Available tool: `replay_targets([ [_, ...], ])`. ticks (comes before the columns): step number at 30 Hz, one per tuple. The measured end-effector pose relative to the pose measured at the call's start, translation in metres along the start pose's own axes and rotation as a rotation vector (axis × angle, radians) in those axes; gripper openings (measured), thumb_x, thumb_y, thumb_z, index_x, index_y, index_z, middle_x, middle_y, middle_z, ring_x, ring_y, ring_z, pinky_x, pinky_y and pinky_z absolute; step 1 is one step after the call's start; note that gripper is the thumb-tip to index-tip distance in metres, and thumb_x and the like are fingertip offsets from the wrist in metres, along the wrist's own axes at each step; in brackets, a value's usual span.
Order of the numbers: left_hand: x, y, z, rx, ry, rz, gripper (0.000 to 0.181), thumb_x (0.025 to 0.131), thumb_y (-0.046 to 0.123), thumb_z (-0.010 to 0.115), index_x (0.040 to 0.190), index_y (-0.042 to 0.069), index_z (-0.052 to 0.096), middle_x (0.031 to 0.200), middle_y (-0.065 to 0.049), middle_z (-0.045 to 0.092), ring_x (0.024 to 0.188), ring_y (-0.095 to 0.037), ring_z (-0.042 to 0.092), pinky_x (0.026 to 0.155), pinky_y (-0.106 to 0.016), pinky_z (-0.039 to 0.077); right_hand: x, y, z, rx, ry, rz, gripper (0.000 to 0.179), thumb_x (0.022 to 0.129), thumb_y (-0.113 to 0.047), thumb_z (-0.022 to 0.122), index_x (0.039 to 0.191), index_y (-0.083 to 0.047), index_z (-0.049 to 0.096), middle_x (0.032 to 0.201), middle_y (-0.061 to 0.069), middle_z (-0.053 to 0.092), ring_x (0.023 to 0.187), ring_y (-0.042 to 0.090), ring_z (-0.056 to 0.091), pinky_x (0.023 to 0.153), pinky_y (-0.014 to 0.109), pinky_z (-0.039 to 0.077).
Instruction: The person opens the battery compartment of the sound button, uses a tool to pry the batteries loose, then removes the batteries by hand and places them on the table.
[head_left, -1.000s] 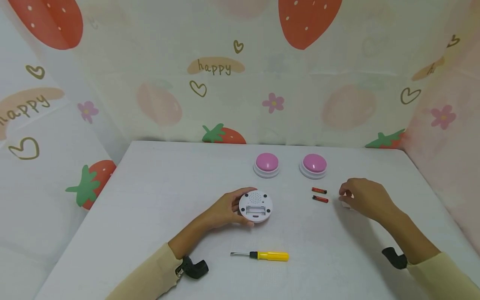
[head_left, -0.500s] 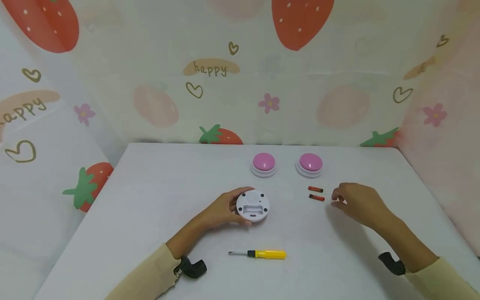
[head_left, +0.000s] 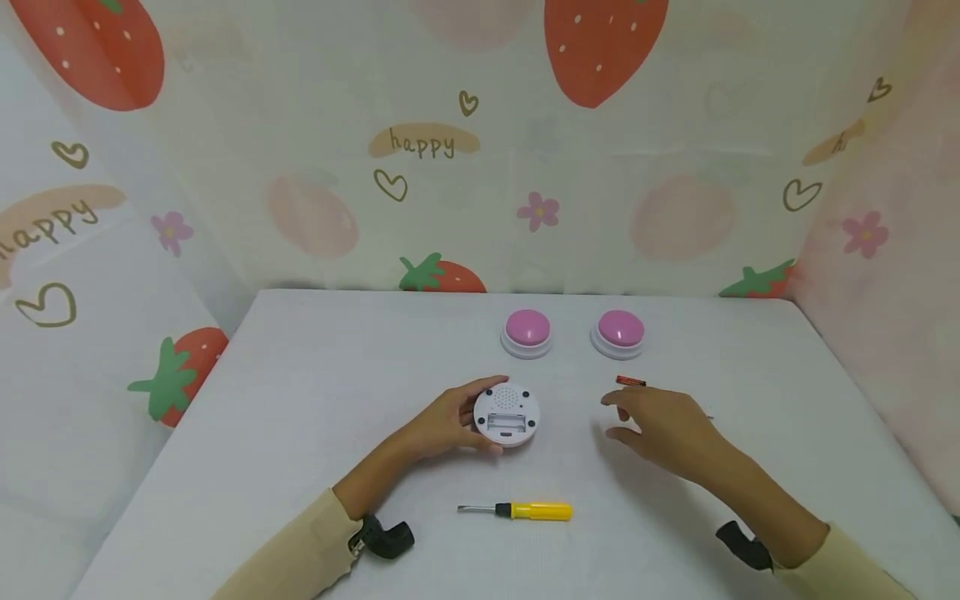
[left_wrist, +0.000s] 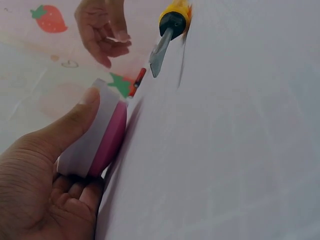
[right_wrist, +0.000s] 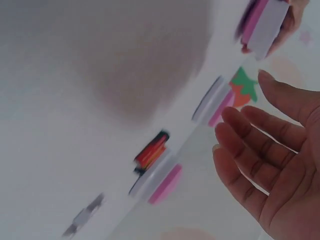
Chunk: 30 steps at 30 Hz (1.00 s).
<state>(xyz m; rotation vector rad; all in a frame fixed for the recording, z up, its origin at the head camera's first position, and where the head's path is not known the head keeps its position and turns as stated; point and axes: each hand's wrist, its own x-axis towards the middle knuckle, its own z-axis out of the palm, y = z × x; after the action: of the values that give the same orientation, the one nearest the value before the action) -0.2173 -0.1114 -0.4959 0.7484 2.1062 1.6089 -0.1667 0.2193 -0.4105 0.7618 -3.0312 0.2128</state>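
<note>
My left hand (head_left: 446, 423) grips a round push button (head_left: 507, 414) by its edge, thumb on one side and fingers on the other. Its white underside faces up in the head view, showing speaker holes and a bare battery slot; its pink dome (left_wrist: 111, 137) faces the table in the left wrist view. Over the table to the right, my right hand (head_left: 663, 427) has its fingers loosely bent and holds nothing. A red battery (head_left: 631, 381) lies just beyond its fingers. The right wrist view shows red batteries (right_wrist: 151, 151) close together; in the head view the hand hides the rest.
Two more pink-domed push buttons, one on the left (head_left: 527, 329) and one on the right (head_left: 620, 330), stand dome up at the back. A yellow-handled screwdriver (head_left: 517, 510) lies in front. A small greyish piece (right_wrist: 84, 217) lies beyond the batteries in the right wrist view.
My right hand has lifted off a small white piece at the right and moved left and nearer, now covering one battery. The left hand keeps its hold on the push button.
</note>
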Motion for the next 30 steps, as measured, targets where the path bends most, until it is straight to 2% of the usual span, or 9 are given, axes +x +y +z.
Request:
replay_targets([
  [7, -0.004, 0.000, -0.004, 0.011, -0.018, -0.008, 0.100, 0.076, 0.008, 0.091, 0.159, 0.017, 0.036, 0.158, -0.002, 0.041, 0.140, -0.020, 0.046, 0.109, -0.025, 0.043, 0.020, -0.035, 0.017, 0.075, -0.044, -0.016, 0.066, 0.084, -0.031, 0.084, 0.142, -0.011, 0.058, 0.094, -0.007, 0.068, 0.065, 0.007, 0.049, 0.057, 0.019, 0.047],
  [12, -0.003, -0.002, -0.007, -0.019, -0.031, -0.012, 0.095, 0.077, 0.007, 0.089, 0.157, 0.017, 0.038, 0.156, -0.003, 0.044, 0.137, -0.020, 0.050, 0.108, -0.027, 0.046, 0.030, -0.052, 0.024, 0.149, -0.041, -0.051, 0.075, 0.086, -0.031, 0.083, 0.149, -0.006, 0.050, 0.097, -0.007, 0.070, 0.068, 0.006, 0.051, 0.059, 0.019, 0.047],
  [16, -0.001, 0.000, -0.008, -0.029, -0.033, -0.006, 0.093, 0.076, 0.006, 0.089, 0.156, 0.015, 0.041, 0.152, -0.006, 0.049, 0.132, -0.021, 0.055, 0.105, -0.029, 0.049, 0.037, -0.060, 0.027, 0.210, -0.067, -0.018, 0.076, 0.087, -0.030, 0.082, 0.150, -0.006, 0.048, 0.097, -0.006, 0.070, 0.074, 0.008, 0.055, 0.065, 0.022, 0.050],
  [20, -0.002, 0.002, -0.011, -0.017, -0.009, -0.028, 0.092, 0.075, 0.006, 0.090, 0.153, 0.013, 0.044, 0.148, -0.007, 0.054, 0.127, -0.020, 0.059, 0.103, -0.029, 0.051, 0.043, -0.064, 0.032, 0.305, -0.090, 0.011, 0.072, 0.087, -0.029, 0.082, 0.148, -0.007, 0.051, 0.099, -0.004, 0.070, 0.077, 0.009, 0.057, 0.067, 0.022, 0.052],
  [25, -0.005, 0.003, -0.019, 0.005, 0.017, -0.060, 0.091, 0.074, 0.010, 0.092, 0.152, 0.016, 0.047, 0.145, -0.004, 0.057, 0.121, -0.018, 0.063, 0.101, -0.030, 0.053, 0.053, -0.065, 0.036, 0.459, -0.090, -0.026, 0.066, 0.088, -0.022, 0.081, 0.145, -0.001, 0.054, 0.097, -0.003, 0.069, 0.080, 0.010, 0.059, 0.066, 0.018, 0.054],
  [30, -0.004, 0.006, -0.029, 0.040, 0.035, -0.066, 0.091, 0.074, 0.013, 0.093, 0.152, 0.014, 0.046, 0.144, -0.006, 0.058, 0.119, -0.019, 0.064, 0.098, -0.030, 0.054, 0.067, -0.069, 0.033, 0.503, -0.099, -0.043, 0.066, 0.089, -0.018, 0.080, 0.145, 0.002, 0.053, 0.096, 0.000, 0.068, 0.082, 0.012, 0.060, 0.067, 0.018, 0.055],
])
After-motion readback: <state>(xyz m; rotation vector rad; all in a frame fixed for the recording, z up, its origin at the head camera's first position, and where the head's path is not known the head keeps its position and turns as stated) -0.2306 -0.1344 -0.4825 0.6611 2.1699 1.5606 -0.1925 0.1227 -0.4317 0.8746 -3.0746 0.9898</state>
